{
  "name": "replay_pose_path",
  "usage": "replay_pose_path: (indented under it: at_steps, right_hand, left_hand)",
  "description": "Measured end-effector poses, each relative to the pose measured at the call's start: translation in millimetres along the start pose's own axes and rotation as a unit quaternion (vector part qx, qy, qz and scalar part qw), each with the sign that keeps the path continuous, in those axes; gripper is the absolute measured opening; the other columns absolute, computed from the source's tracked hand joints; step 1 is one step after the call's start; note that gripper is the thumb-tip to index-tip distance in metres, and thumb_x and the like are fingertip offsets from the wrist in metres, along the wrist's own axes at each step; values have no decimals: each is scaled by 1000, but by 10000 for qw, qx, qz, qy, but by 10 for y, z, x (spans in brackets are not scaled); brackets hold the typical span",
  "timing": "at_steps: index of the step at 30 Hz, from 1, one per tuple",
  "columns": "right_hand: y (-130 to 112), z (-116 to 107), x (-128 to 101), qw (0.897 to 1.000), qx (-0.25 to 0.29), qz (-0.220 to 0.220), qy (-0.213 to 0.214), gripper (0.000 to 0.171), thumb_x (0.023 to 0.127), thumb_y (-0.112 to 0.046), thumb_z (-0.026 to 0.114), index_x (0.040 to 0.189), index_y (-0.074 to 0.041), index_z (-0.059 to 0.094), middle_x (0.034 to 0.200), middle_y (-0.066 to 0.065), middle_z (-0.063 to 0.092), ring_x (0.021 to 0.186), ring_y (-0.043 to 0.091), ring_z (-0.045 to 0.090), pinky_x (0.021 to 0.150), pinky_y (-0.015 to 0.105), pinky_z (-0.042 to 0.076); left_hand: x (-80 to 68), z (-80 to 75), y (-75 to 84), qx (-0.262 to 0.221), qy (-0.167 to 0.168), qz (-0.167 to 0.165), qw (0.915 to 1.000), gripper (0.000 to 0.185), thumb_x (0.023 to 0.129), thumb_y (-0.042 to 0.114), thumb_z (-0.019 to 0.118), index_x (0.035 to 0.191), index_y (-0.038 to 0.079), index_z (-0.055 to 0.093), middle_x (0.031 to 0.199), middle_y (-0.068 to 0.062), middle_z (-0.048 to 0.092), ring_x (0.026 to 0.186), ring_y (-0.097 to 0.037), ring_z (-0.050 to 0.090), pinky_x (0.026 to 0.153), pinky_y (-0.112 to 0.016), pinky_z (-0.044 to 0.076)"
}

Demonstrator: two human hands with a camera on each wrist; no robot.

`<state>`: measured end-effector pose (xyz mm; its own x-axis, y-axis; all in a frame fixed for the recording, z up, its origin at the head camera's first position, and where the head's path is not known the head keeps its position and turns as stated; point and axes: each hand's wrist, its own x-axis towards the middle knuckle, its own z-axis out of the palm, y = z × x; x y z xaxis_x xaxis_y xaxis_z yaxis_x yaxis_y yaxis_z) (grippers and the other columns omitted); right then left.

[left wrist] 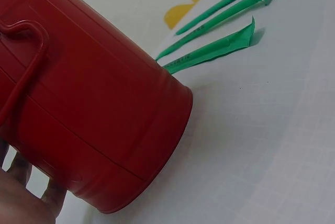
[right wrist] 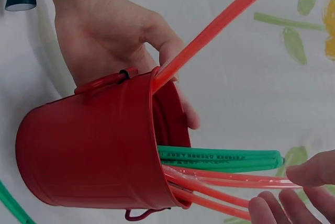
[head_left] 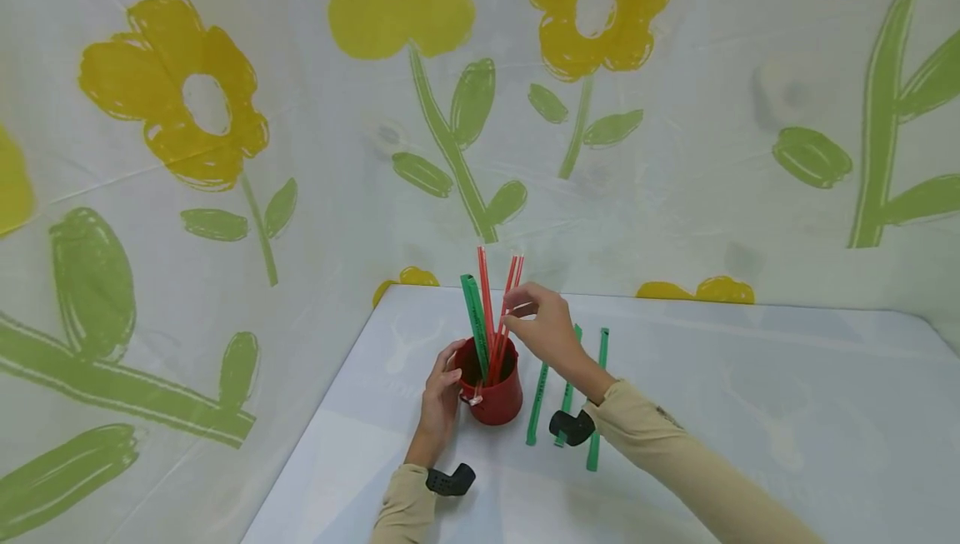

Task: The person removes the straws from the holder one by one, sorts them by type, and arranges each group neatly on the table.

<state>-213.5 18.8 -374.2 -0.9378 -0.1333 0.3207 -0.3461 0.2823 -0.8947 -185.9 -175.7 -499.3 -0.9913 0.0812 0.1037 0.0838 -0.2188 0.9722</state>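
A small red metal bucket (head_left: 491,402) stands on the white table, tilted in both wrist views. My left hand (head_left: 441,394) grips its left side, with fingertips over the rim in the right wrist view. Inside lean several red straws (right wrist: 225,182) and a green paper-wrapped straw bundle (right wrist: 225,158). One red straw (right wrist: 214,25) slants apart from the others. Beside the upper parts of the red straws is my right hand (head_left: 551,327); its thumb and fingers stand apart around them, without a visible pinch. The straws' lower ends are hidden inside the bucket.
Right of the bucket, three green wrapped straws lie on the table: a near one (head_left: 537,402), a middle one (head_left: 567,398) and a far one (head_left: 603,352). My right forearm passes over them. A flower-printed sheet (head_left: 337,194) hangs behind the table (head_left: 750,444).
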Motion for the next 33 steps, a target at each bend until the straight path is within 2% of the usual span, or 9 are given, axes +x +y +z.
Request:
replay_pose_path:
  at_steps: [4,10,15,23,28,33]
  right_hand:
    - [5,79,34,10000,9,86,23,21,83,-5,68,103,-7,66,99,8,66,86,20,64,70,33,54]
    - [6,194,86,10000,3,-70,48,24,82,-3,67,106,-2,66,100,13,67,85,22,63,72,36,54]
    - [8,277,114,9999,-135,-74,-12,26,82,-4,67,108,-2,66,100,11,67,85,22,63,71,36,54]
    - [47,386,123,9996,-221,-143,-63,28,82,-2,66,110,-1,63,103,12,66,87,23,65,69,35,55]
    - [48,473,104,9991,-247,-333,-71,30,82,-1,64,113,1,61,106,15,66,86,24,65,67,34,55]
    - [65,555,111,9973,-388,-627,29,28,80,3,63,108,4,62,101,16,66,81,23,65,63,32,55]
  left_hand:
    - [2,2,-9,5,39,-21,10000,50,90,25,38,139,18,40,143,-6,42,132,-29,33,108,-54,18]
    - [2,6,-11,-8,73,-45,10000,50,89,25,39,138,20,41,144,-6,40,132,-29,32,108,-55,17]
    - [-6,9,-4,-1,138,-117,9998,50,88,26,40,138,22,42,143,-4,41,132,-28,32,108,-55,18]
    - [-4,9,-12,3,0,-23,10000,52,89,23,37,140,16,39,143,-7,42,132,-28,33,108,-52,17]
    - [-18,10,-6,49,18,53,10000,51,88,25,39,140,18,40,144,-5,41,134,-28,31,109,-55,13]
    - [-9,-6,-21,75,-79,154,9998,50,89,25,38,139,19,41,144,-5,40,135,-27,30,109,-57,10]
